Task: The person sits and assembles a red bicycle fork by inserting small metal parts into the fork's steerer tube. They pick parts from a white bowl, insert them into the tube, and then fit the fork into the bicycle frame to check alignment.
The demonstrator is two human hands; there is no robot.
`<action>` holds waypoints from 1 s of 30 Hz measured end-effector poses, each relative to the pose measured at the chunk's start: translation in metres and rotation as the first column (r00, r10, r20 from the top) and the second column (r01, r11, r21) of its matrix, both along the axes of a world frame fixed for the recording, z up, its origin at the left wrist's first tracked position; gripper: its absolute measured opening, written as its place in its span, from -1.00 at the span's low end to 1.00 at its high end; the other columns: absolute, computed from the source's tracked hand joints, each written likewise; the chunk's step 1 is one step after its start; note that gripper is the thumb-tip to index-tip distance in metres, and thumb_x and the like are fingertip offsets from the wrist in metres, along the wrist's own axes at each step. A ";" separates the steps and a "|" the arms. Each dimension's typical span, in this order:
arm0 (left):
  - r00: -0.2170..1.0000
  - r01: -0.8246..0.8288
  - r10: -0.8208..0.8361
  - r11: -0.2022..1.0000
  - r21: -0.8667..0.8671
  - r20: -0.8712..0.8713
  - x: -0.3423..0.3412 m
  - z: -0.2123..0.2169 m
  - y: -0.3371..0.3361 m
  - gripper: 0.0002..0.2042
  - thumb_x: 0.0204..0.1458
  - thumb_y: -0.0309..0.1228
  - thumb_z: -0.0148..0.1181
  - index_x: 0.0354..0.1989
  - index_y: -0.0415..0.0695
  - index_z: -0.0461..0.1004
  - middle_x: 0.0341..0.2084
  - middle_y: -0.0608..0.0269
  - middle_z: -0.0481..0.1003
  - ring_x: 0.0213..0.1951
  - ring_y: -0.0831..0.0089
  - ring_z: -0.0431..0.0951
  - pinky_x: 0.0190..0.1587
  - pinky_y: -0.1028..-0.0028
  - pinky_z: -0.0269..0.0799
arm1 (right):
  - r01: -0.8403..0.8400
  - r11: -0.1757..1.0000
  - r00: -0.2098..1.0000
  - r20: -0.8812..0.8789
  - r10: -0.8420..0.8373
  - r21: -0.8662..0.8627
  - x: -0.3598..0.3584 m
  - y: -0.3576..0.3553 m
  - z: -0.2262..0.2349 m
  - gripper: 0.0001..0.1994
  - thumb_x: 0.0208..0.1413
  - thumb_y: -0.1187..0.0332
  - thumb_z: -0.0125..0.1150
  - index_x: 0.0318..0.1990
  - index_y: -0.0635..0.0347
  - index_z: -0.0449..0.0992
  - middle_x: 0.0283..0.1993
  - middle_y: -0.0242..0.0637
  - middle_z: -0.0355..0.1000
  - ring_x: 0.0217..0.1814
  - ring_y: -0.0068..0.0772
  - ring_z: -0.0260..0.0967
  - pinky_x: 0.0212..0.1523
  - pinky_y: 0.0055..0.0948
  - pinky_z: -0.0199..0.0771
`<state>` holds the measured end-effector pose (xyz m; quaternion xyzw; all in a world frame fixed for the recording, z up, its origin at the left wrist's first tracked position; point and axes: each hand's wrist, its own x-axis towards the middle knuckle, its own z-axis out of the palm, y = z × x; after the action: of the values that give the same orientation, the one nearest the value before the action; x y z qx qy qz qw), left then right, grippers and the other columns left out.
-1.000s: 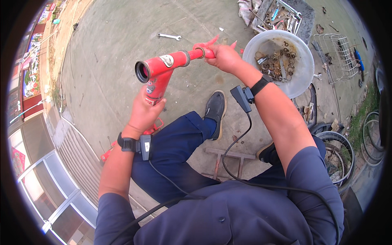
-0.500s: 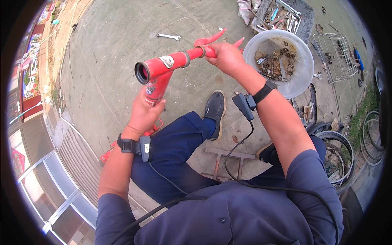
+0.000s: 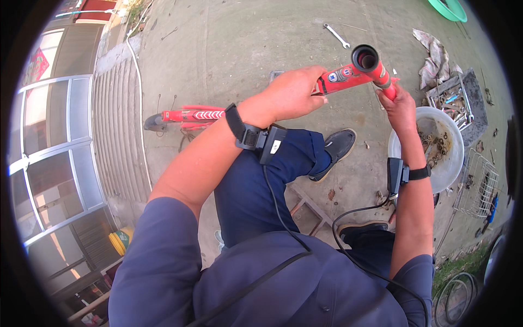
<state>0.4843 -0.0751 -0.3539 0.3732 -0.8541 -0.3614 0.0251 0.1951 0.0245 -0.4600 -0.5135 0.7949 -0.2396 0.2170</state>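
A red bicycle frame (image 3: 348, 79) is held up in front of me, its tube dotted with round stickers. The black-rimmed open end of its head tube (image 3: 365, 58) faces up toward me. My left hand (image 3: 291, 95) is closed around the main tube. At the other end of the head tube, my right hand (image 3: 400, 106) grips the red front fork (image 3: 389, 90), which is mostly hidden by the hand. The red rear part with white arrow marks (image 3: 206, 115) extends to the left, past my left forearm.
A whitish basin (image 3: 395, 136) with metal rings and small parts stands at right, beside a tool tray (image 3: 479, 111) and a wire basket (image 3: 479, 182). An open-ended wrench (image 3: 336, 36) lies ahead on the ground. Below my legs is a low stool frame (image 3: 313, 207); crumpled cloth (image 3: 433, 60) lies farther off.
Both hands have moved to the right with the bicycle frame. The head tube has turned, so its open end now faces up toward me. My view has shifted too.
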 end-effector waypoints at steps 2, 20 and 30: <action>0.990 -0.019 0.011 0.998 -0.054 -0.140 -0.013 0.002 0.008 -0.55 0.04 -0.28 0.36 0.09 -0.17 0.46 -0.09 -0.08 0.57 -0.03 -0.09 0.60 0.01 0.09 0.51 | -0.029 0.998 0.994 0.106 0.034 -0.053 0.000 0.004 0.005 -0.60 0.15 0.15 0.36 0.10 0.10 0.60 -0.27 -0.07 0.58 -0.26 -0.09 0.55 -0.11 -0.26 0.51; 0.991 -0.026 0.006 0.988 -0.154 -0.132 -0.041 0.005 0.028 -0.57 0.04 -0.24 0.41 0.03 -0.17 0.51 -0.01 0.03 0.54 0.03 0.04 0.61 0.04 0.12 0.56 | -0.012 0.999 0.866 0.500 -0.012 0.045 -0.022 0.021 -0.005 -0.68 0.23 0.31 0.43 0.07 0.19 0.55 -0.28 -0.54 0.45 -0.45 -0.77 0.23 -0.46 -0.66 0.25; 0.987 -0.022 -0.004 0.987 -0.161 -0.161 -0.042 0.000 0.026 -0.58 0.02 -0.26 0.41 0.02 -0.17 0.50 -0.03 0.01 0.54 0.00 0.03 0.62 0.01 0.12 0.57 | -0.049 0.999 0.898 0.438 0.035 0.021 -0.025 0.019 0.004 -0.68 0.20 0.29 0.46 0.04 0.19 0.57 -0.32 -0.56 0.43 -0.43 -0.77 0.23 -0.43 -0.66 0.30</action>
<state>0.4424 -0.0494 -0.3544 0.3435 -0.8741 -0.3194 0.1259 0.1697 0.0430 -0.4560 -0.4603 0.7183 -0.3314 0.4030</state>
